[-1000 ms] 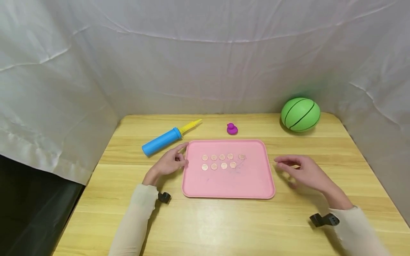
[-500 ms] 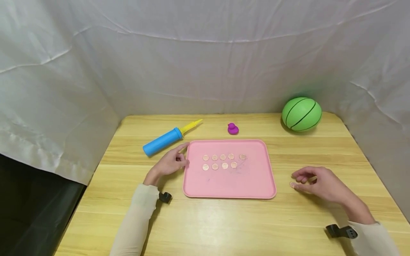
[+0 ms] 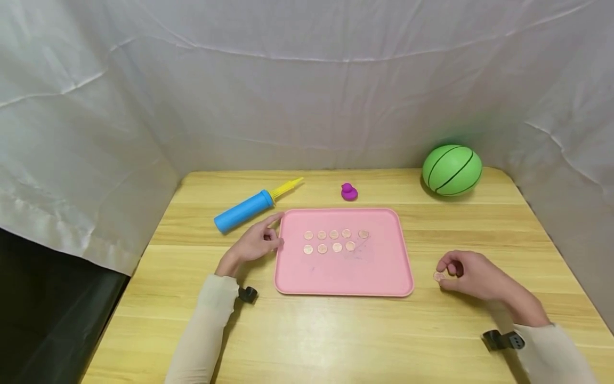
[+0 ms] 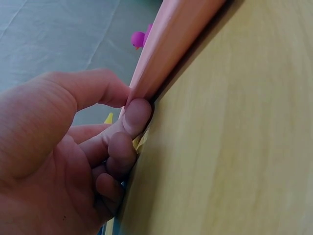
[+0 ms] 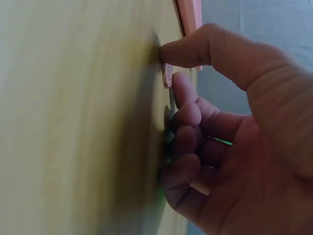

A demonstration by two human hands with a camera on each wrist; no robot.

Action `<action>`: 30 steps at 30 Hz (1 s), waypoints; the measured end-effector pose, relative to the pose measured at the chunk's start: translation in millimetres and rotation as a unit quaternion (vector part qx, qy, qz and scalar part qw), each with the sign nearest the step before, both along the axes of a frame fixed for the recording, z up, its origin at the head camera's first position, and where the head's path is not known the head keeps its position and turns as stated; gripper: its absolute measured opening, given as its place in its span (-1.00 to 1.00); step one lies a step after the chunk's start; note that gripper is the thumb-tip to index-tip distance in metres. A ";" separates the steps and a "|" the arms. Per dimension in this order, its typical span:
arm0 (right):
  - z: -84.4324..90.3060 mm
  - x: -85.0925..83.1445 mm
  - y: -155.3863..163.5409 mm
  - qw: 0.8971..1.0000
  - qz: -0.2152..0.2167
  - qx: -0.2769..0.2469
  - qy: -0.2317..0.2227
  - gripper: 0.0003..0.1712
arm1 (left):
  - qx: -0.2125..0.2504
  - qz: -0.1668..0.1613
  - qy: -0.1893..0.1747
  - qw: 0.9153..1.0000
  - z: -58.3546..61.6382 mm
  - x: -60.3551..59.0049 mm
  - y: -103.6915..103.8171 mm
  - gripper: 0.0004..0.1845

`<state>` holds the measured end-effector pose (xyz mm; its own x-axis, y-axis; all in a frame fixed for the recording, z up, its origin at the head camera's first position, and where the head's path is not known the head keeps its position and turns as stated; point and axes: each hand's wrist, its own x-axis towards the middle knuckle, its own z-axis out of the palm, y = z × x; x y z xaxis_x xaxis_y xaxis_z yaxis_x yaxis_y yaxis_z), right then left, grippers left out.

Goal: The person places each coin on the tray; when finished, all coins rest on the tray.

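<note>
White cloth walls close in the wooden counter (image 3: 336, 330), where the right hand (image 3: 472, 277) pinches a coin (image 3: 438, 277) between thumb and forefinger, low against the wood just right of the pink tray (image 3: 342, 277) with its nine coins (image 3: 334, 241) in two rows. That thin coin could slip from so shallow a pinch and roll off. The left hand (image 3: 254, 244), fingers (image 4: 134, 115) curled against the tray's left rim, could nudge it and scatter the rows.
</note>
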<state>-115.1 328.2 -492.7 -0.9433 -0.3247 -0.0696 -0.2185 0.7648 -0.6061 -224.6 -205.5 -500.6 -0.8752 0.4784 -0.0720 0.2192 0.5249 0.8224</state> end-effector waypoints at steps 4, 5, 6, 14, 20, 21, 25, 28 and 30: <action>1.3 -2.8 -2.6 1.000 0.015 0.014 0.001 -0.71 | -0.002 0.000 0.001 1.000 -0.2 -0.9 0.3 -0.16; 1.8 -3.0 -2.9 1.000 0.017 0.014 -0.002 -0.70 | -0.003 0.000 0.001 1.000 -0.5 -1.2 0.2 -0.16; 1.9 -3.0 -3.2 1.000 0.019 0.013 -0.003 -0.70 | -0.003 0.000 0.001 1.000 -0.6 -1.3 0.1 -0.16; -0.2 0.9 -6.0 0.999 0.044 0.003 0.022 -0.67 | -0.002 0.004 -0.008 1.000 1.9 -1.9 0.7 -0.16; 3.5 3.7 -7.3 1.000 0.021 0.002 0.014 -0.72 | 0.004 0.003 -0.010 1.000 1.2 -1.2 0.1 -0.16; 4.7 3.9 -7.0 1.000 0.017 0.007 0.011 -0.73 | 0.005 0.003 -0.009 1.000 1.0 -1.0 0.0 -0.16; 10.0 3.5 -5.0 0.999 0.011 0.037 -0.002 -0.74 | 0.004 0.003 -0.009 1.000 0.4 -0.4 0.0 -0.16; 12.8 1.9 -3.9 0.998 0.016 0.053 -0.015 -0.72 | 0.003 0.003 -0.008 1.000 0.2 -0.8 0.4 -0.16; 13.7 0.2 -3.7 0.998 0.028 0.055 -0.022 -0.73 | 0.003 0.004 -0.006 1.000 0.0 -0.9 0.5 -0.16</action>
<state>-115.0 324.4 -479.0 -0.9191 -0.3648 -0.1489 -0.2379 0.8150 -0.5283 -225.5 -205.0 -500.6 -0.8785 0.4711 -0.0794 0.2046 0.5212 0.8286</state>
